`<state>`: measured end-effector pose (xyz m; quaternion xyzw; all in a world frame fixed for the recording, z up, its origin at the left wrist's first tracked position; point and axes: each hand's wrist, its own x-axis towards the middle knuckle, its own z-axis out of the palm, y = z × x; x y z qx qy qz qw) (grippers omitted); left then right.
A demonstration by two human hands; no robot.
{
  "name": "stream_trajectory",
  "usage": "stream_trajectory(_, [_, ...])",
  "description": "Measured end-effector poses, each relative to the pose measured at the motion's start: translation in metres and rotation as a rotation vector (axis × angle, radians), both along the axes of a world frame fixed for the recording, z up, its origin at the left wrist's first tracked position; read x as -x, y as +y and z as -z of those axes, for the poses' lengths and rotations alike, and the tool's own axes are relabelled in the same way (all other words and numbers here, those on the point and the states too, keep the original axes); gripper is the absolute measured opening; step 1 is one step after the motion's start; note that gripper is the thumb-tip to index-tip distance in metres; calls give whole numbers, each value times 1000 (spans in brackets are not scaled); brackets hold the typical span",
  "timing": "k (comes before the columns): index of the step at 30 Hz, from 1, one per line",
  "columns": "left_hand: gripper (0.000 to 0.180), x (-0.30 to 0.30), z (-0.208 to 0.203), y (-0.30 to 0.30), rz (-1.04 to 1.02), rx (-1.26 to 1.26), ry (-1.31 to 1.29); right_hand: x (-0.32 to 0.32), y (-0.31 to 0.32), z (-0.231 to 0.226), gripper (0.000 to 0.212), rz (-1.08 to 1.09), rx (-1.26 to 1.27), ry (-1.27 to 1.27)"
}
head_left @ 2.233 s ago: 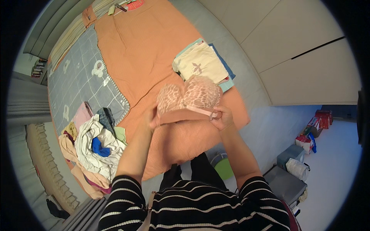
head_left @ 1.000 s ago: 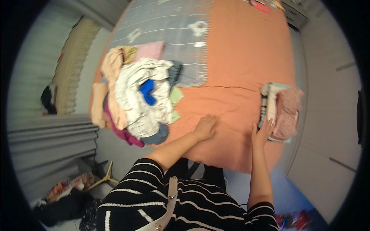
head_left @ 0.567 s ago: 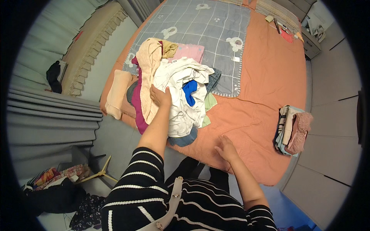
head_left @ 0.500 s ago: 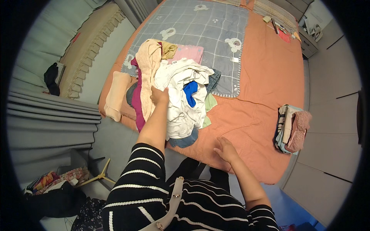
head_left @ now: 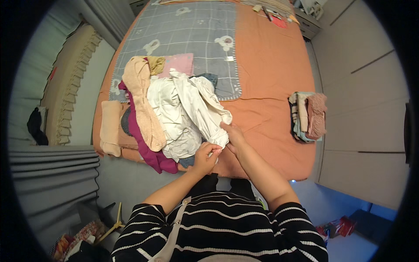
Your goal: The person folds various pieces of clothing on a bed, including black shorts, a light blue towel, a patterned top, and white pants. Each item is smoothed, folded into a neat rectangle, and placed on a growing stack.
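Note:
A crumpled white garment [head_left: 197, 104] lies stretched over the heap of clothes, its near end drawn toward me. My left hand [head_left: 207, 158] pinches the near end of it at the bed's front edge. Just to the right, my right hand [head_left: 234, 137] grips the garment's right-hand edge, with some fingers hidden by the cloth. More white cloth [head_left: 168, 102] lies under and left of it. Along the heap's left side run a peach fuzzy cloth [head_left: 142, 100] and a magenta cloth [head_left: 139, 137]. Bits of blue denim [head_left: 208, 79] show behind the garment.
The orange-covered bed [head_left: 270, 74] carries a grey checked blanket [head_left: 183, 30], a folded pink cloth [head_left: 180, 63] and a rolled peach cloth [head_left: 111, 127]. A folded clothes stack [head_left: 307, 116] sits at the bed's right edge. Cabinets [head_left: 362, 109] stand right; a grey curtain [head_left: 52, 179] hangs left.
My right hand has moved from above the bed onto the white garment. My left hand has come nearer me. The garment is pulled toward me, and the bright blue piece is now out of sight.

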<state>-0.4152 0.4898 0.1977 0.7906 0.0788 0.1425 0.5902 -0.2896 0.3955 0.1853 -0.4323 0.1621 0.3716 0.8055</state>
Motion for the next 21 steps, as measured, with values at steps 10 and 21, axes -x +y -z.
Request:
stream_trajectory(10, [17,-71,-84,35,224,322,112,-22,-88,-152,25,-335,271,-674])
stream_trajectory(21, [45,-186,-156,-128,858,308,-70,-71,-206,-321,15,-526,507,-1162])
